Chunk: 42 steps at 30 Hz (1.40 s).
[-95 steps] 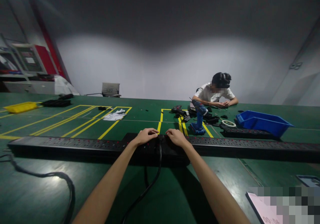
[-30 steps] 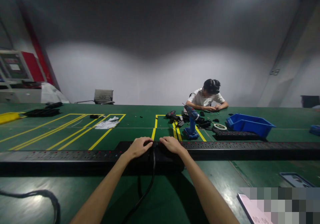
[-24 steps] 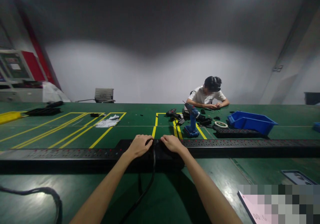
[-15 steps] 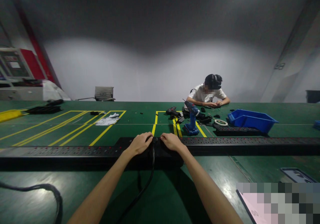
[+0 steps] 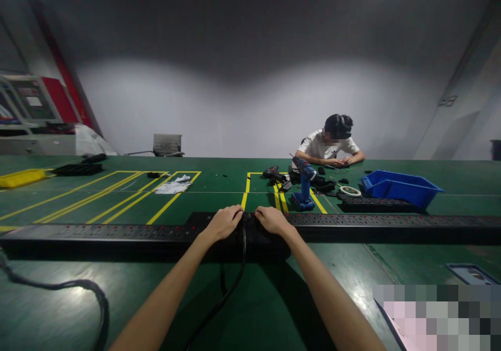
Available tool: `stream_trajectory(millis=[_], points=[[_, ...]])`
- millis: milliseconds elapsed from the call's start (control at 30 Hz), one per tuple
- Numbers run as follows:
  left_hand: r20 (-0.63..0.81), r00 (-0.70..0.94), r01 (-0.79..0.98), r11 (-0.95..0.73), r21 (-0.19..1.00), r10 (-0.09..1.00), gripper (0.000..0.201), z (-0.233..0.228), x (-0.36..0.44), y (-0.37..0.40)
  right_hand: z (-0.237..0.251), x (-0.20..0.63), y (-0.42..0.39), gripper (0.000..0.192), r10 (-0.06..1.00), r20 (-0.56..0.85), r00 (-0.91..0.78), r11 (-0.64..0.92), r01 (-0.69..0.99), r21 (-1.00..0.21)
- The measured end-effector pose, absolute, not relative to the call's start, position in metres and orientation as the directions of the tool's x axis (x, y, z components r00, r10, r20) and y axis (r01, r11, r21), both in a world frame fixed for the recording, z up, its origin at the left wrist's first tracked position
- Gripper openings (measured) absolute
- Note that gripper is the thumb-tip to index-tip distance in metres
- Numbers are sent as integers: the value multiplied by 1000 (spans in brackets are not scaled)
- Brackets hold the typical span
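1. The shiny green worktop (image 5: 129, 283) is perhaps offering little friction.
2. Across it, the long black socket strip (image 5: 371, 229) is lying, possibly skidding under uneven pushing.
3. Its black boxy block (image 5: 263, 242) is sitting mid-strip, left hand (image 5: 224, 222) and right hand (image 5: 273, 219) touching; grip pinching or not, I can't tell.
4. Between them, the thin black cable (image 5: 245, 240) is drooping, risking a tug if it's snagging.
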<state>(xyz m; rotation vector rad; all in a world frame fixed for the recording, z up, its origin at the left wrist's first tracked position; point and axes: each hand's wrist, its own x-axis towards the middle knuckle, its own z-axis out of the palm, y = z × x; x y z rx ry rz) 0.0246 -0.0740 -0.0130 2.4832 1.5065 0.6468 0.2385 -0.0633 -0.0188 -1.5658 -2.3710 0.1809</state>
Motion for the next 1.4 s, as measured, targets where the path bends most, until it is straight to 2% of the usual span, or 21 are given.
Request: stream_trajectory(millis=[267, 700, 967, 1233, 1400], points=[[293, 413, 826, -490, 278, 862, 32, -19, 23, -69, -18, 237, -64, 38, 915, 169, -366, 398, 887, -236], [315, 412, 815, -500, 293, 855, 24, -19, 22, -70, -21, 238, -60, 35, 900, 203, -385, 426, 874, -234], [324, 422, 806, -514, 294, 847, 23, -19, 23, -69, -10, 226, -65, 30, 852, 246, -461, 508, 842, -181], [324, 416, 811, -508, 291, 850, 23, -19, 23, -69, -19, 211, -67, 38, 809, 304, -503, 576, 782, -239], [318, 401, 819, -491, 296, 859, 26, -20, 22, -68, -20, 212, -67, 44, 787, 357, -502, 612, 708, -352]])
